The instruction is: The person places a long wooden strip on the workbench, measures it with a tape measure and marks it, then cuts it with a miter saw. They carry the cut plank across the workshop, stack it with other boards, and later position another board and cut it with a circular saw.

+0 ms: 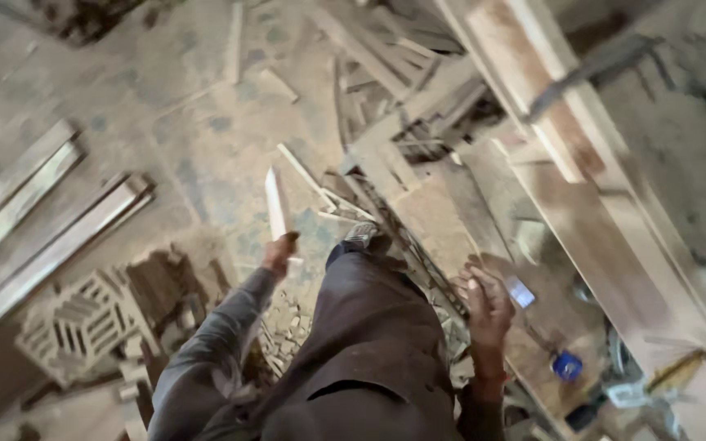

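Note:
My left hand (279, 250) is closed around the lower end of a short pale wooden strip (275, 202), which points up and away from me over the dusty floor. My right hand (488, 309) hangs free with its fingers spread, holding nothing, just beside a low wooden surface (533, 343) strewn with small items. My raised leg in dark trousers (369, 327) and a shoe (361, 234) fill the middle of the view, between both hands.
Long planks (42, 220) lie on the floor at left, beside a pale slatted grid piece (83, 322). A heap of offcuts (402, 90) lies ahead. Broad boards (606, 212) run along the right. A blue cap-like object (567, 365) sits on the low surface.

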Action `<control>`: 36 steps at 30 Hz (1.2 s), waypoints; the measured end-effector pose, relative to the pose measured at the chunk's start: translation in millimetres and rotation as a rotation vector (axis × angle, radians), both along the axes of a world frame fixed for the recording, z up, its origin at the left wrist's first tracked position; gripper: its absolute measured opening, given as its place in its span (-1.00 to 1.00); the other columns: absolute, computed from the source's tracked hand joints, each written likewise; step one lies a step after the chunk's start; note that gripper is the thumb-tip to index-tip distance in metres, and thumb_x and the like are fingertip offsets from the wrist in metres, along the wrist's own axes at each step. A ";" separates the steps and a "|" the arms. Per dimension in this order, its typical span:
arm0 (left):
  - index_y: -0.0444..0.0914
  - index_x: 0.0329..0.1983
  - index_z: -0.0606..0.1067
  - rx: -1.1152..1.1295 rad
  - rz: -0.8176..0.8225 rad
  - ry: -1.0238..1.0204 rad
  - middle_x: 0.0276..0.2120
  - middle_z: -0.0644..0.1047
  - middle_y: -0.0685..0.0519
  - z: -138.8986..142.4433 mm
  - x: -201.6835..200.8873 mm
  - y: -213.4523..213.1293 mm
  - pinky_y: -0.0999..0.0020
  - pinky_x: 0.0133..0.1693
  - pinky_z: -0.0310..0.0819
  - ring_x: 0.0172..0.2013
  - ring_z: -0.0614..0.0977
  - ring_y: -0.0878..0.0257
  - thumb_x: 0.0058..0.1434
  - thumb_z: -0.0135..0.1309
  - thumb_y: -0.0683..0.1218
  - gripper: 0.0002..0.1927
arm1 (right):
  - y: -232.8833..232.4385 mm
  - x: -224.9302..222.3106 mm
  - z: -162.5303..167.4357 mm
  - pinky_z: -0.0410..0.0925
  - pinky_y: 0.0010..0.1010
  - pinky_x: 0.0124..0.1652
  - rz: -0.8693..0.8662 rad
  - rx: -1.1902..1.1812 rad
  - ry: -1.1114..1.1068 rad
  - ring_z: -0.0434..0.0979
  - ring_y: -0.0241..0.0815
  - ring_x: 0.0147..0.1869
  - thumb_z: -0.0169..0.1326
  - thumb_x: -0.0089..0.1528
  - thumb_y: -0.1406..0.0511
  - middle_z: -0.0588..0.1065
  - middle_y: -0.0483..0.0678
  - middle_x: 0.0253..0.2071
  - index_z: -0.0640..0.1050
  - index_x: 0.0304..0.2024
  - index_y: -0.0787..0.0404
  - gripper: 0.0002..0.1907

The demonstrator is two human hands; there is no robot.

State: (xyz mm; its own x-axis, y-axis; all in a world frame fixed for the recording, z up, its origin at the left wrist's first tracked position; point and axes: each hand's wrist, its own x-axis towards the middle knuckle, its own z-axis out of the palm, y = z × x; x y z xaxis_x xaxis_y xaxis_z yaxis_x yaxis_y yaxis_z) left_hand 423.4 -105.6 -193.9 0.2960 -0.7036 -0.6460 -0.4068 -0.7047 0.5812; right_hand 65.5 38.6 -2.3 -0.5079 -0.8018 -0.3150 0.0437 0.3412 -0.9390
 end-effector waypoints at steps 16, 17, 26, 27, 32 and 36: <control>-0.25 0.05 0.57 0.347 -1.330 -0.337 -0.20 0.63 -0.06 28.5 -28.2 -43.2 0.11 -0.13 0.55 -0.15 0.63 0.05 0.39 0.13 0.06 -0.66 | 102.6 17.3 18.4 0.48 -0.22 -0.07 -0.069 0.242 0.351 0.67 0.03 -0.07 0.05 0.35 0.21 0.63 0.05 -0.13 0.51 0.14 0.20 -0.66; -0.25 0.04 0.58 0.367 -1.402 -0.350 -0.20 0.63 -0.07 13.1 -51.1 -29.8 0.10 -0.13 0.55 -0.15 0.63 0.03 0.39 0.12 0.07 -0.67 | 110.9 6.4 16.2 0.48 -0.22 -0.08 -0.090 0.226 0.349 0.67 0.03 -0.09 0.06 0.35 0.21 0.63 0.05 -0.14 0.51 0.12 0.20 -0.66; -0.24 -0.08 0.61 0.381 -1.978 -0.386 -0.25 0.64 -0.15 7.1 -144.0 42.3 0.02 -0.14 0.54 -0.15 0.64 -0.07 0.41 0.07 0.11 -0.67 | 269.9 -77.9 -6.0 0.50 -0.34 -0.31 -0.760 0.548 0.512 0.61 -0.20 -0.38 0.11 0.36 0.23 0.60 -0.03 -0.40 0.64 -0.15 0.19 -0.82; -0.24 -0.10 0.61 0.374 -2.020 -0.403 -0.25 0.64 -0.16 8.3 -157.9 49.5 0.02 -0.14 0.54 -0.15 0.65 -0.09 0.41 0.06 0.11 -0.66 | 295.9 -98.2 -10.9 0.50 -0.34 -0.33 -0.964 0.435 0.582 0.64 -0.17 -0.37 0.09 0.34 0.25 0.62 -0.04 -0.40 0.65 -0.17 0.19 -0.82; -0.24 -0.16 0.63 0.230 -2.169 -0.507 -0.28 0.64 -0.20 36.2 -241.1 89.1 -0.03 -0.14 0.53 -0.16 0.65 -0.15 0.43 0.04 0.13 -0.64 | 419.5 -214.5 -31.6 0.42 -0.08 0.01 -1.375 0.729 0.687 0.59 0.18 0.04 0.22 0.15 -0.01 0.60 0.19 -0.08 0.57 -0.02 0.28 -0.45; -0.23 -0.22 0.65 -0.065 -2.230 -0.603 -0.30 0.64 -0.24 87.8 -319.4 144.4 -0.06 -0.14 0.53 -0.16 0.66 -0.19 0.44 0.01 0.15 -0.60 | 475.0 -290.2 -41.8 0.34 -0.02 0.12 -1.238 0.995 0.518 0.44 0.32 0.19 0.19 0.13 -0.29 0.46 0.39 0.07 0.50 0.10 0.35 -0.10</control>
